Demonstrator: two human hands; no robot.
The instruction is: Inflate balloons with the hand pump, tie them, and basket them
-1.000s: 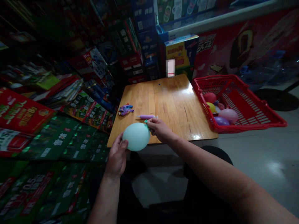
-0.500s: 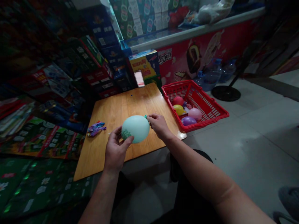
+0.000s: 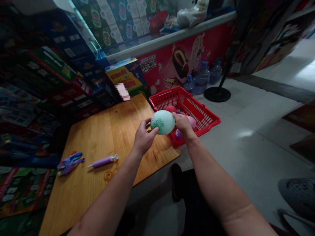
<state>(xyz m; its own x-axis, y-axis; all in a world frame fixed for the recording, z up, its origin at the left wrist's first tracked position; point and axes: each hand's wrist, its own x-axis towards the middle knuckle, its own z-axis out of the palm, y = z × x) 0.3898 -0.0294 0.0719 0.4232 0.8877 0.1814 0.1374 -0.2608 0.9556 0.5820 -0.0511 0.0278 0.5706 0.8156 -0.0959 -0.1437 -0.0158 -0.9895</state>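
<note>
An inflated pale green balloon (image 3: pixel 162 122) with a green print is held between both hands above the table's right edge, next to the red basket (image 3: pixel 197 109). My left hand (image 3: pixel 144 137) cups its lower left side. My right hand (image 3: pixel 182 124) pinches its neck on the right. In the basket lie several inflated balloons; a red one (image 3: pixel 170 108) and a pink one (image 3: pixel 192 122) show behind my hands.
A purple hand pump (image 3: pixel 103 161) and a bunch of uninflated balloons (image 3: pixel 69 162) lie on the wooden table (image 3: pixel 103 137). Stacked boxes crowd the left and back. A red freezer counter (image 3: pixel 177 62), water bottles and a fan stand base (image 3: pixel 217 94) sit beyond the basket.
Both hands carried the green balloon rightward from the table's near edge to beside the basket. My view swung right, and the pump is uncovered.
</note>
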